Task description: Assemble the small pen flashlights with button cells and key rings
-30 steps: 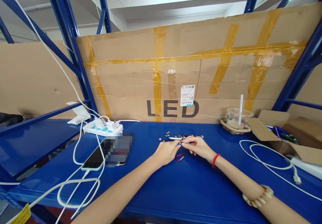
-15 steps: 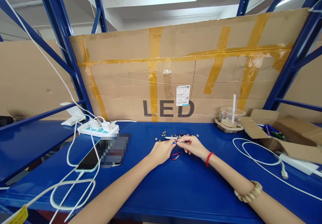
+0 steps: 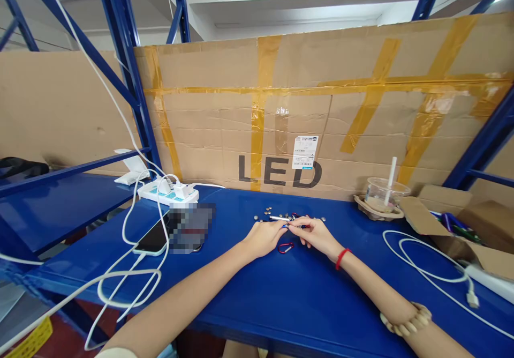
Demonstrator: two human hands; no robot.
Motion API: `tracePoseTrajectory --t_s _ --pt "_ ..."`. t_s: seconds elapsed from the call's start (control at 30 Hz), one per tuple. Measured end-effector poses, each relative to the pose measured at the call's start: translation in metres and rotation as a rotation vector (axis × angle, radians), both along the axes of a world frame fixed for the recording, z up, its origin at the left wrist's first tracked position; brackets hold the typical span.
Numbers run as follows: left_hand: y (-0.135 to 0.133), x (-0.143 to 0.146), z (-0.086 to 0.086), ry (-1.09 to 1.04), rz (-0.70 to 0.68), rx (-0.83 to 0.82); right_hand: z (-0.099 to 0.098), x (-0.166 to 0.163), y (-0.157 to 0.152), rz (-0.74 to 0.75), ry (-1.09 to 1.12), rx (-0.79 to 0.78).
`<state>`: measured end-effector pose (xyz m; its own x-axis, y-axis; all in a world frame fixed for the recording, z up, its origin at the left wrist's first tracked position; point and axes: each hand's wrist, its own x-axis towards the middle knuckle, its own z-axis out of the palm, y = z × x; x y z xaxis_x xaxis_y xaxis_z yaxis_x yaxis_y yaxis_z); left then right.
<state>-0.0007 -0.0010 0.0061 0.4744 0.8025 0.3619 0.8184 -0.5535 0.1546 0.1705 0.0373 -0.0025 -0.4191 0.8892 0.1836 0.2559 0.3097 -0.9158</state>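
Observation:
My left hand and my right hand meet over the blue tabletop with fingers pinched together. A small blue object shows between the fingertips of both hands; the fingers cover most of it, and its kind is unclear. Just beyond the fingertips lies a slim silver rod, like a pen or small torch. Several small round metal pieces are scattered around it, one to the right. Below the hands rests a red carabiner.
Left of the hands are a phone, a blurred dark item and a white power strip with looping cables. On the right stand a plastic cup with straw, a white cable and an open cardboard box. A cardboard sheet backs the table.
The view has turned slightly left, so everything sits further right in the picture. Both hands keep the same pinch on the small blue object.

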Motion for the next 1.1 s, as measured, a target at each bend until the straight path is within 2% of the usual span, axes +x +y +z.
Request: tracePoseTrajectory --t_s 0.17,0.77,1.1 --pt "-0.0014 -0.0002 0.0008 0.021 0.010 0.010 0.0039 -0.0012 -0.0030 0.000 -0.024 -0.007" --pt "-0.0011 -0.0021 -0.0011 0.014 0.008 0.006 -0.0009 0.0000 0.0010 -0.017 -0.083 -0.060" --pt "-0.0009 -0.0024 0.0007 0.015 -0.016 -0.001 0.0039 0.0005 -0.0007 -0.011 -0.094 -0.036"
